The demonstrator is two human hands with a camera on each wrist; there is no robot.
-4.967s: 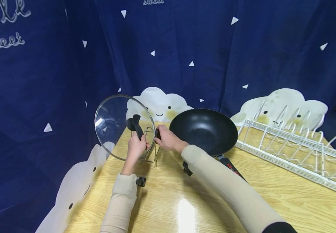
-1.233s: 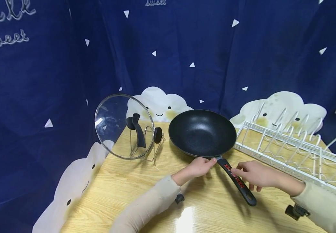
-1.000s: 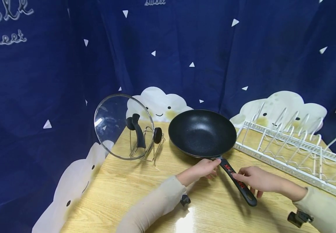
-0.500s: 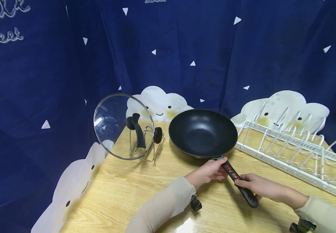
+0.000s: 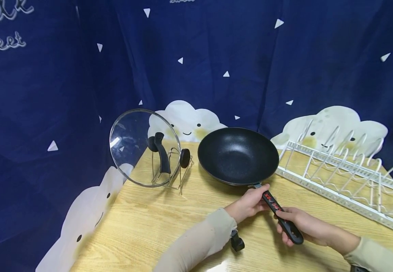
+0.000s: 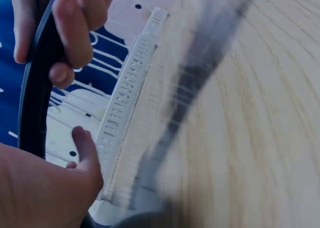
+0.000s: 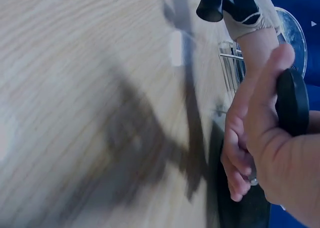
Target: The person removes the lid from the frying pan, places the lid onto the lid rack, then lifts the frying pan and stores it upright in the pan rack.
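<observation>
A light wood surface is marked with long, wavy lines, and a patch of shine is seen near the person. The room behind is closed off by a dark blue curtain, hung along the back and the left side and covered with white triangles, loopy letters and smiling clouds. A black wok is placed at the back of the surface, hollow side up. Its handle, printed in red, is pointed toward the person and gripped by both hands. It is pinched close to the bowl by the left hand, thumb on top, and its far end is wrapped by the curled right hand. To the left, a big glass lid is held up on its edge by a wire stand. To the right, a white wire rack is set near the wok. Soft dark shadows are thrown across the wood
</observation>
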